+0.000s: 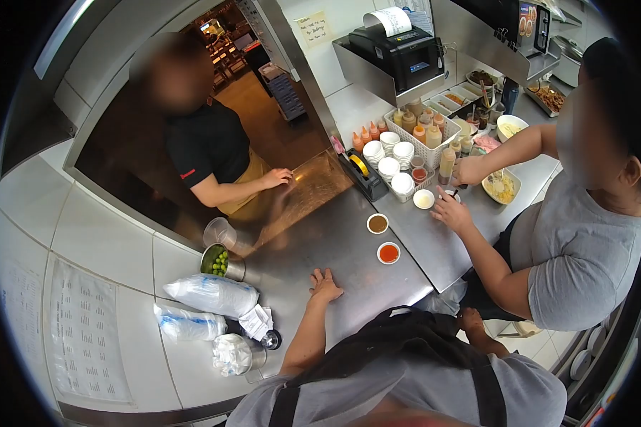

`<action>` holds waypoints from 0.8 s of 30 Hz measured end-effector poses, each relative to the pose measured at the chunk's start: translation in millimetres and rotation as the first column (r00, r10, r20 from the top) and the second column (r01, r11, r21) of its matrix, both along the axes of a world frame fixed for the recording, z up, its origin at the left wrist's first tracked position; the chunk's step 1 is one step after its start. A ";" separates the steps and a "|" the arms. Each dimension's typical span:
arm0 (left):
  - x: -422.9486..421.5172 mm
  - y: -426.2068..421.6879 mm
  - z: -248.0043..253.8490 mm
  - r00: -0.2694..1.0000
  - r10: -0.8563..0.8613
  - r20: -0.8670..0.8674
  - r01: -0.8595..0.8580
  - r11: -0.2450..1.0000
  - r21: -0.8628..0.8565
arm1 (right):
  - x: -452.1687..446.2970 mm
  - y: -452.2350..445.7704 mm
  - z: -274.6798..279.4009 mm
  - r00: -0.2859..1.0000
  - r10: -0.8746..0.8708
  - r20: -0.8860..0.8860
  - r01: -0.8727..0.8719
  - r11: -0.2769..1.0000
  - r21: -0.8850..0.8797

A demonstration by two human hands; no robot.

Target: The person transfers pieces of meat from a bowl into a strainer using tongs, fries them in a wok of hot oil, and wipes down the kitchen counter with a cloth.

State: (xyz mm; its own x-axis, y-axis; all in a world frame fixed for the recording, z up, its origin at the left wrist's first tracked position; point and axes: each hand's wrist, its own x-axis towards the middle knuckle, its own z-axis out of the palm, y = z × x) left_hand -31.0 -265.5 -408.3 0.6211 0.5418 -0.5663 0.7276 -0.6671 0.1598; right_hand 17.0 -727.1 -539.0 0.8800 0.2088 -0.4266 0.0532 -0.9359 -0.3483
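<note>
My left hand (326, 286) rests flat on the steel counter (292, 249), fingers spread, holding nothing. Ahead of it and to the right stand two small white cups, one with brown sauce (377, 223) and one with orange-red sauce (389, 252). Down by the counter's front edge on my right side is my right hand (470, 320), beside a translucent plastic piece (447, 297). Its fingers are small and dark in view, so I cannot make out whether they grip anything.
A co-worker (584, 249) on the right handles a squeeze bottle (446, 165) near stacked white cups (388, 168). Another person (214, 149) stands beyond the pass window. Wrapped plastic packs (212, 294) and a pot of green limes (221, 262) lie at the left. A printer (399, 57) hangs above.
</note>
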 end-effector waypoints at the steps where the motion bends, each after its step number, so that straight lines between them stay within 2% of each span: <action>1: 0.1 0.0 0.0 1.000 -0.001 0.000 0.001 1.000 0.000 | 0.4 0.1 -0.6 1.000 -0.007 0.000 0.007 1.000 0.004; 12: 0.3 0.0 -0.4 1.000 0.004 -0.002 -0.004 1.000 -0.004 | 2.7 0.8 12.9 0.998 -0.008 -0.068 0.009 1.000 0.026; 14: 0.3 0.2 0.3 1.000 0.000 -0.005 0.000 1.000 -0.007 | 3.4 -0.4 9.1 0.998 0.052 -0.024 -0.052 0.999 0.011; 17: 0.8 0.6 0.8 1.000 -0.003 -0.010 0.003 1.000 -0.009 | 5.0 3.1 16.0 0.998 0.031 -0.053 -0.034 0.998 -0.060; 24: 0.5 0.5 0.6 1.000 -0.003 -0.013 0.003 1.000 -0.012 | 6.8 6.1 29.5 0.998 0.008 -0.070 -0.010 1.000 -0.030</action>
State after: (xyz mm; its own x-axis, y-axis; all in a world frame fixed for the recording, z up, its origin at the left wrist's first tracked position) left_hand -30.6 -265.0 -407.8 0.6148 0.5334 -0.5809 0.7280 -0.6671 0.1579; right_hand 23.7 -721.0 -509.6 0.8461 0.2032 -0.4927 0.0388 -0.9455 -0.3234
